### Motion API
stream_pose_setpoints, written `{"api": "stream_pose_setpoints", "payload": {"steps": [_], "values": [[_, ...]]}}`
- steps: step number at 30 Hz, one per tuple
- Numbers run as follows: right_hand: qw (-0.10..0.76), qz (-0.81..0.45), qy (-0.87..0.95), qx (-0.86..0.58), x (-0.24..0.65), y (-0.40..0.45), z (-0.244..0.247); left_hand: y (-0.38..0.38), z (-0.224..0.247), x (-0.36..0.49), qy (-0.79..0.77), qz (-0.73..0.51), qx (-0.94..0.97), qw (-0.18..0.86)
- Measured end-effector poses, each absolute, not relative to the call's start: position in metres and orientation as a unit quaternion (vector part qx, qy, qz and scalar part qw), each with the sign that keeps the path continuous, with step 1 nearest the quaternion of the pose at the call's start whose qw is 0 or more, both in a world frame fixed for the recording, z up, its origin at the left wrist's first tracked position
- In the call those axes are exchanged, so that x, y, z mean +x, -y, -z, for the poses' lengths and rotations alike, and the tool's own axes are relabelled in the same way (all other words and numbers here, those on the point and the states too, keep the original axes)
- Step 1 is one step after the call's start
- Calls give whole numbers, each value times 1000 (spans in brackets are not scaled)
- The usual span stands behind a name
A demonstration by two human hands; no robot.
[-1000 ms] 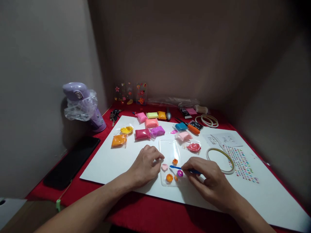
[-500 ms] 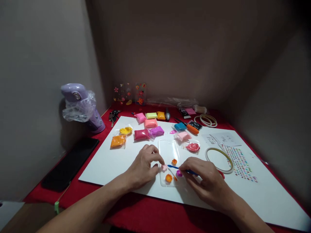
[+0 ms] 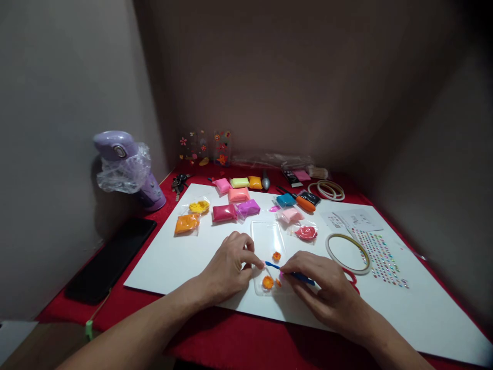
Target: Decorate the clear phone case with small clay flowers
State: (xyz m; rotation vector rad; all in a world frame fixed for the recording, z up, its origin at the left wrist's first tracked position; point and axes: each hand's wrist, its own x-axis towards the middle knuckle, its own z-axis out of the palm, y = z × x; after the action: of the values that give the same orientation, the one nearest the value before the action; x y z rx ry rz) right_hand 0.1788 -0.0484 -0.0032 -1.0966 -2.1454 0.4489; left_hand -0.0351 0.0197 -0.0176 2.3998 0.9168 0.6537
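A clear phone case (image 3: 265, 234) lies flat on a white board (image 3: 169, 262). My left hand (image 3: 233, 262) rests at its left edge, fingers curved and apart, with the index fingertip on a small pale pink clay piece (image 3: 263, 265) that it mostly hides. My right hand (image 3: 323, 288) is closed around a blue clay modelling tool (image 3: 302, 278), whose tip meets the pink piece. Two orange clay flowers, one smaller (image 3: 276, 256) and one larger (image 3: 267, 282), sit on the case. Beside the larger lies a small orange bit (image 3: 278, 282). Purple clay (image 3: 281, 276) shows partly behind my right fingers.
Several clay packets, including a crimson one (image 3: 224, 213) and an orange one (image 3: 187, 223), lie beyond the case. To the right are a tape roll (image 3: 330, 257), red-handled scissors (image 3: 352, 280) and a gem sticker sheet (image 3: 379, 257). A black phone (image 3: 111, 259) and purple bottle (image 3: 152, 192) stand left.
My left index finger has moved slightly right, onto the pink piece, covering most of it. The blue tool's tip has shifted a little left, and my right fingers now hide more of the purple clay.
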Motion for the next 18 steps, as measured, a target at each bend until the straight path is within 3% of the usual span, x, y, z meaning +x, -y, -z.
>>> {"api": "stream_pose_setpoints", "payload": {"steps": [18], "values": [[364,-153,828,-399,178,46,7,-20,15,-35,-339,-260,856,291]]}}
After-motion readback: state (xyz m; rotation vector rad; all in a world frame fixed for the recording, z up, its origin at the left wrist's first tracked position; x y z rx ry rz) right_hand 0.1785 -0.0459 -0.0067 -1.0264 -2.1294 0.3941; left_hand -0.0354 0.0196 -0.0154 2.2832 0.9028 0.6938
